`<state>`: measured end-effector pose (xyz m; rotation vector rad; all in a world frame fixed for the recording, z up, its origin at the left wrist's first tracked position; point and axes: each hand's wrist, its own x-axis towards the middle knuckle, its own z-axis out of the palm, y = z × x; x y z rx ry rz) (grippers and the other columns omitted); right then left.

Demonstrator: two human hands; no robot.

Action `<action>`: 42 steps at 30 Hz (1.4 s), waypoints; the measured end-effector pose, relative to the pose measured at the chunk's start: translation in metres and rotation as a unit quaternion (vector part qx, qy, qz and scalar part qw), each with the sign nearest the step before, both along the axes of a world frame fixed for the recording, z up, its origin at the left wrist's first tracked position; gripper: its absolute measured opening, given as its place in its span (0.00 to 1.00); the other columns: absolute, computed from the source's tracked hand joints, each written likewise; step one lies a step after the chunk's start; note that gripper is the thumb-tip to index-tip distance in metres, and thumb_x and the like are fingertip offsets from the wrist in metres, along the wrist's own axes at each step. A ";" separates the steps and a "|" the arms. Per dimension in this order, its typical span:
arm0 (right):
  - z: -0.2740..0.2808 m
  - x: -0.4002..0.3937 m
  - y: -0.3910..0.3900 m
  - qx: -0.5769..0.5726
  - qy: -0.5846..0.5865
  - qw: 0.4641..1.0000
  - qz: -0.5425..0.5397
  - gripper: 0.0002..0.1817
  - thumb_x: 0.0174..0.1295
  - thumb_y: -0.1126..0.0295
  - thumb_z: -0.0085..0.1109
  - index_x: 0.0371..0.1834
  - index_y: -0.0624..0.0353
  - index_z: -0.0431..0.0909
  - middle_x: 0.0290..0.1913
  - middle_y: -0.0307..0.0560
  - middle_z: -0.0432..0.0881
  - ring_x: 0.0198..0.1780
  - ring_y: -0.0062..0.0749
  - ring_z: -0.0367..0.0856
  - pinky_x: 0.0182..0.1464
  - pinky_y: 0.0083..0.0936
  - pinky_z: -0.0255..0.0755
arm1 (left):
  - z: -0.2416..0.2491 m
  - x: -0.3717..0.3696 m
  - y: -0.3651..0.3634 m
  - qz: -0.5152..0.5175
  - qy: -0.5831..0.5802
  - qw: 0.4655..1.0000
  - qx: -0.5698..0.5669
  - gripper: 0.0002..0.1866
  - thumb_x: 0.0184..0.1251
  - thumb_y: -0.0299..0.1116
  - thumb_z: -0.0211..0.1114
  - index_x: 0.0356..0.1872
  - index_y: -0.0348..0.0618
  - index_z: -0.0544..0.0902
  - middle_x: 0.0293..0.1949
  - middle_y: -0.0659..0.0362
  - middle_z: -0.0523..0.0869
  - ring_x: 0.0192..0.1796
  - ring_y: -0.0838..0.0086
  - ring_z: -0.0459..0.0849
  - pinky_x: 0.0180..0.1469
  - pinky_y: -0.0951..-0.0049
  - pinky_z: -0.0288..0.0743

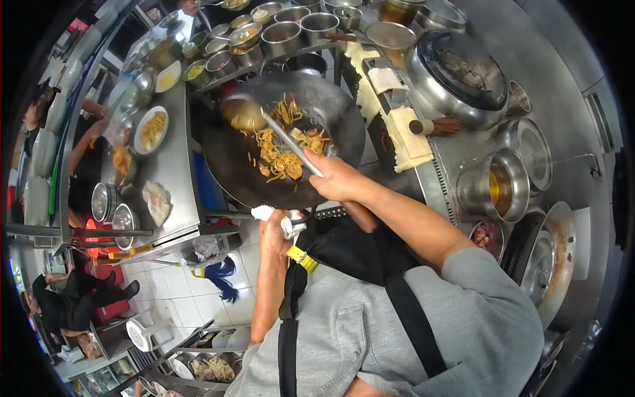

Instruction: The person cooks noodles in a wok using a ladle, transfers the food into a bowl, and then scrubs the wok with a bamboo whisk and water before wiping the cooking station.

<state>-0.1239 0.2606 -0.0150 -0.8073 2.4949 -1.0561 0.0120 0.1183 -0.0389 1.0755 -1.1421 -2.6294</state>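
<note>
Head view: gripping the long silver metal ladle w/ brown wooden handle end point(288, 140) in R hand point(337, 177), curling fingers round the shaft, angling the rounded bowl down among the glossy brown stir-fried noodles w/ vegetable strips point(281, 159). Closing L hand point(274, 225) round the crumpled white cloth point(291, 228), right by the near rim of the big dark round metal wok point(344, 119); can't tell exact fingertip placement or how firmly, cloth & wrist partly hiding it.

Seeing noodles lying loose in the wok's middle, spreading toward the L side, w/ the ladle's bowl beside them. Judging them soft, oily, slippery, prob. light per scoop but tangling & easily breaking; best lifting from underneath w/ the bowl. Reckoning the wok heavy, stiff, prob. v. hot; best taking hold at the near rim/handle thru cloth, not bare-skinned. Treating the ladle as stiff, tip-heavy; best holding well up the shaft, away from heat.

Also noting the white oval plate of noodles point(153, 130) on the steel counter point(178, 119) to the L, the round steel pots point(281, 38) beyond the wok, & the brown bristle brush point(436, 127) to the R.
</note>
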 end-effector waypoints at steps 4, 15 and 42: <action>0.002 -0.014 0.027 -0.024 0.027 0.999 -0.012 0.33 0.54 0.71 0.51 0.66 0.63 0.57 0.31 0.65 0.80 0.36 0.54 0.81 0.40 0.39 0.73 | 0.001 0.009 0.004 0.020 0.006 1.000 -0.004 0.12 0.49 0.22 0.53 0.38 0.32 0.72 0.32 0.50 0.80 0.29 0.61 0.83 0.31 0.65 0.80; -0.016 -0.020 0.050 -0.016 0.044 0.999 0.028 0.34 0.54 0.70 0.54 0.66 0.61 0.58 0.36 0.65 0.81 0.37 0.50 0.82 0.39 0.36 0.73 | -0.014 0.010 -0.006 0.037 -0.011 0.998 0.041 0.09 0.49 0.22 0.54 0.34 0.32 0.71 0.29 0.50 0.79 0.29 0.61 0.82 0.32 0.62 0.79; -0.007 -0.047 0.038 0.054 -0.052 0.997 -0.021 0.34 0.54 0.69 0.55 0.66 0.60 0.58 0.38 0.69 0.78 0.40 0.55 0.80 0.44 0.36 0.74 | -0.018 0.006 -0.026 0.047 0.001 0.997 0.055 0.11 0.50 0.20 0.53 0.37 0.32 0.71 0.30 0.49 0.78 0.28 0.62 0.81 0.32 0.60 0.79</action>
